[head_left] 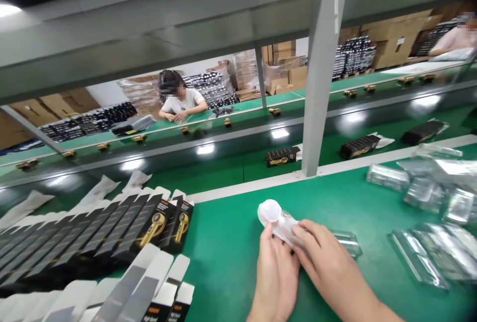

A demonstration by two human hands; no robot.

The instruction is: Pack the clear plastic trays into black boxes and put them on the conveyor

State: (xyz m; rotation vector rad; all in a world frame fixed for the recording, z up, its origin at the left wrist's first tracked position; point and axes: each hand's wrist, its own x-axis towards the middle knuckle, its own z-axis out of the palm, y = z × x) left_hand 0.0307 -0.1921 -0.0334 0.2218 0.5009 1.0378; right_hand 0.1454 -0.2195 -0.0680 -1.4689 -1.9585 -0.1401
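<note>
Both my hands meet over the green table, low and right of centre. My left hand [275, 272] and my right hand [323, 260] both pinch a clear plastic blister tray [276, 219] with a round white end. Another clear tray [346, 241] lies just beyond my right hand, touching the table. Fingers of both hands are closed round the held tray.
Fanned black-and-gold flat cartons [112, 230] lie at the left. Several clear trays [439, 198] are heaped at the right. A grey post [318, 93] stands behind. Boxed items [282, 156] ride the far belt. A person [181, 102] sits opposite; another person [456, 36] is at the far right.
</note>
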